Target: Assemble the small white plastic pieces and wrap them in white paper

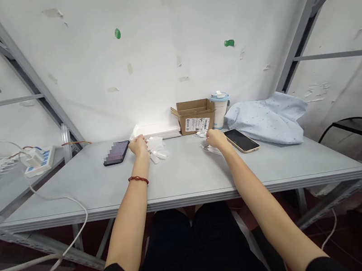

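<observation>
My left hand [138,146] reaches far across the grey table [187,175], fingers curled on a small pile of clear plastic bags [157,148]. A red bead bracelet [137,179] circles that wrist. My right hand [215,137] lies further right, fingers pinched on a small white item [202,135] beside more clear wrapping [209,149]. What each hand grips is too small to name.
A dark phone [116,152] lies left of my left hand; another phone [241,140] lies right of my right hand. At the back stand a stack of white sheets [163,130], an open cardboard box [194,116], a cup [220,108] and a blue cloth [266,119]. A power strip [39,160] sits far left.
</observation>
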`<state>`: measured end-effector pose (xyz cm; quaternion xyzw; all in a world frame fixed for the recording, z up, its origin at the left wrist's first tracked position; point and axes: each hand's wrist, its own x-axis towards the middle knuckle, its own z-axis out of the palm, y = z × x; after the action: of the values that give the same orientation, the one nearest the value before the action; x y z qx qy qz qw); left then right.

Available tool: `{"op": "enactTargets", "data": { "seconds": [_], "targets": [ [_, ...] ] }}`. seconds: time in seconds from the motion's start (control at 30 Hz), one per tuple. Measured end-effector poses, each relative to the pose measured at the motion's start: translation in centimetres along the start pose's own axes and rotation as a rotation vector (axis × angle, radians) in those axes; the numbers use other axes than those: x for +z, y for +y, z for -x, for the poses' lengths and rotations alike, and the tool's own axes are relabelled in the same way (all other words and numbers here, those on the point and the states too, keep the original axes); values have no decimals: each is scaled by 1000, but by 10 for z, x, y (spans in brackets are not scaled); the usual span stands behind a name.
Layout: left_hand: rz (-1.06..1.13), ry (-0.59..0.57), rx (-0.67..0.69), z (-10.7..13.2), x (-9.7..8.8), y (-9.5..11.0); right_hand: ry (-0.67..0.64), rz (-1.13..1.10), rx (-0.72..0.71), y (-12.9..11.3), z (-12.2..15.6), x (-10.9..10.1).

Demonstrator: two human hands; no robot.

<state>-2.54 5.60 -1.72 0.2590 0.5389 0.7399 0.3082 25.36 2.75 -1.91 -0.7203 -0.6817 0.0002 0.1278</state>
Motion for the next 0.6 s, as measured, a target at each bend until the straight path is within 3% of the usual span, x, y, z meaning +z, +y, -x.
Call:
{"op": "enactTargets", "data": {
  "seconds": [0.23, 0.6],
  "targets": [
    [-26, -29, 108, -1, 3, -6, -50, -16, 18, 4, -3, 0],
    [-36, -40, 122, -3, 1, -12, -68, -26, 28, 1, -3, -1]
  ]
}}
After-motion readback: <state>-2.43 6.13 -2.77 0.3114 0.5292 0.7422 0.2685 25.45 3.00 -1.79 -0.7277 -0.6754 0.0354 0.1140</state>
